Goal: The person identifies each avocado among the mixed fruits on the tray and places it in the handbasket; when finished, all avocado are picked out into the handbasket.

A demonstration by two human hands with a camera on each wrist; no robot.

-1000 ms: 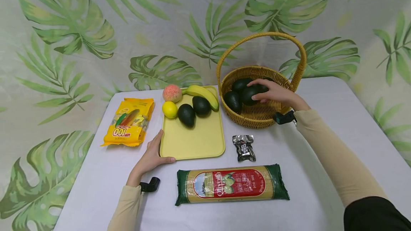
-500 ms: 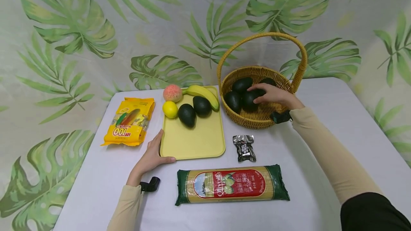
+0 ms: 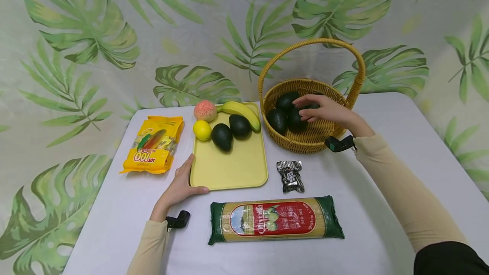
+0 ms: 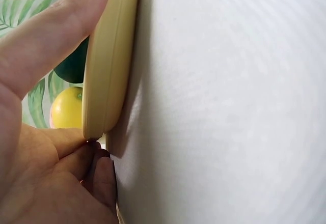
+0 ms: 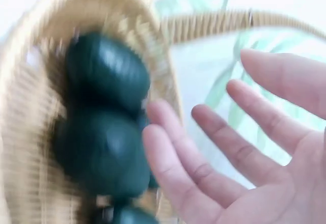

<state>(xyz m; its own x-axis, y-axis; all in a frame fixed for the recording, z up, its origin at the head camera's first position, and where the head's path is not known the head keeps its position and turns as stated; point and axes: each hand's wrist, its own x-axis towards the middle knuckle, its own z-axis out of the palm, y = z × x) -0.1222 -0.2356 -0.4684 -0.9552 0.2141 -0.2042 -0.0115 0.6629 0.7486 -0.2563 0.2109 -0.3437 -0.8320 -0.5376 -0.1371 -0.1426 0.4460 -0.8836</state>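
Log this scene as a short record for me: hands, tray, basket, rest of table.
Left hand: touching tray at its near left corner
Right hand: over basket, fingers apart, gripping nothing
Tray: peach, lemon, banana, two avocados
Basket: more avocados, some partly hidden
Table: yellow bag left of tray, black packet to its right, pasta nearest the person

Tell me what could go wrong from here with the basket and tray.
The right hand grips none of the avocados in the basket; as they lie close together, lifting one might roll another.

The left hand touches the tray; a nudge could perhaps send the peach or lemon off its edge, where both sit.
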